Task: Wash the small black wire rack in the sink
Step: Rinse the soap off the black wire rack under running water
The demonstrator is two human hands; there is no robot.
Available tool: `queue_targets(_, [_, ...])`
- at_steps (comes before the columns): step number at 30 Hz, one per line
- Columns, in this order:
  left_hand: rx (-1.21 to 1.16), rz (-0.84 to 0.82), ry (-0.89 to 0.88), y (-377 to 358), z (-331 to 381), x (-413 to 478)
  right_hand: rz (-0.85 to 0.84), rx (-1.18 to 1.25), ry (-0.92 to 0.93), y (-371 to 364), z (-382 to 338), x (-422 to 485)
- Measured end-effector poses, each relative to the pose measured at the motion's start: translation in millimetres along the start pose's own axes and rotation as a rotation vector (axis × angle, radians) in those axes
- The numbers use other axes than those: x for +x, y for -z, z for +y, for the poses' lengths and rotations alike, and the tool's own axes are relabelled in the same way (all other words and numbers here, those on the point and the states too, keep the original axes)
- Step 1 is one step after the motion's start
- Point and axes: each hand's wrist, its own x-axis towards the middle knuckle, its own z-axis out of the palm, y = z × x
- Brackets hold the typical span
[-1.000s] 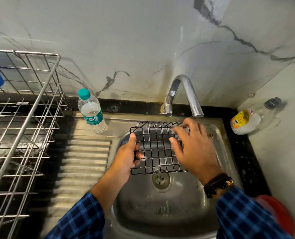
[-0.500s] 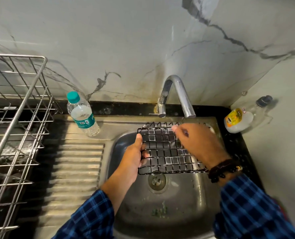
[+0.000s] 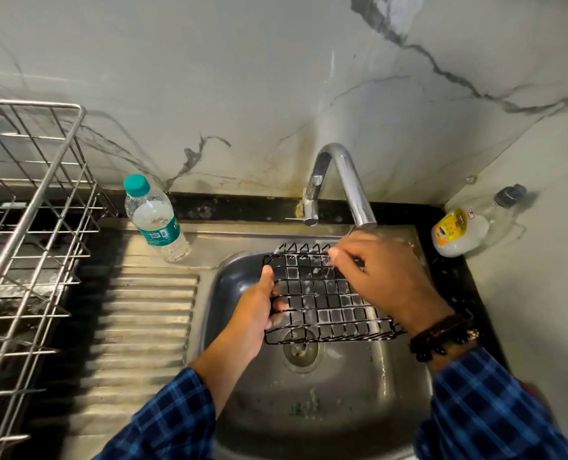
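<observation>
Gripped at its left edge by the left hand (image 3: 259, 307), thumb on top and fingers curled beneath, the small black wire rack (image 3: 322, 300) is held over the sink (image 3: 342, 410) above the drain (image 3: 301, 353). Bent fingers of the right hand (image 3: 385, 277) are laid on its far mesh, beneath the tap (image 3: 345, 180); whether a wire is pinched cannot be told.

In the middle of the frame, a left hand (image 3: 256, 313) grips the left edge of a small black wire rack (image 3: 322, 303) over the sink (image 3: 309, 410). The right hand (image 3: 385, 277) lies on top, fingers bent, just below the tap (image 3: 345, 180). A water bottle (image 3: 155, 217) stands at the left.
</observation>
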Motion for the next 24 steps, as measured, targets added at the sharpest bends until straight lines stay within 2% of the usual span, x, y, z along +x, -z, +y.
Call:
queue_targets(4, [-0.061, -0.009, 0.013, -7, -3, -3, -0.166, -0.11, 0.099, -12, -8, 3])
queue_targets(8, [-0.051, -0.033, -0.015, -10, -1, -5, -0.009, -0.106, 0.122, -2, -14, 4])
queue_targets(9, [-0.04, -0.058, -0.024, -12, 0, -5, -0.019, -0.11, 0.142, -1, -16, 2])
queue_targets(13, [-0.036, -0.147, -0.051, -24, 0, -8, -0.262, -0.254, 0.148, -20, -25, -1])
queue_targets(16, [0.07, -0.126, -0.06, -24, -6, -11, -0.343, -0.044, 0.078, -7, -18, 0])
queue_targets(19, [0.101, -0.076, -0.051, -21, -5, -11, -0.226, 0.104, 0.045, 13, -7, -3])
queue_targets(21, [0.067, -0.074, -0.041, -22, -4, -9, -0.248, -0.015, 0.096, 15, -13, 1])
queue_targets(24, [0.071, -0.13, -0.043, -27, -6, -9, -0.353, -0.142, 0.079, 3, -29, 6])
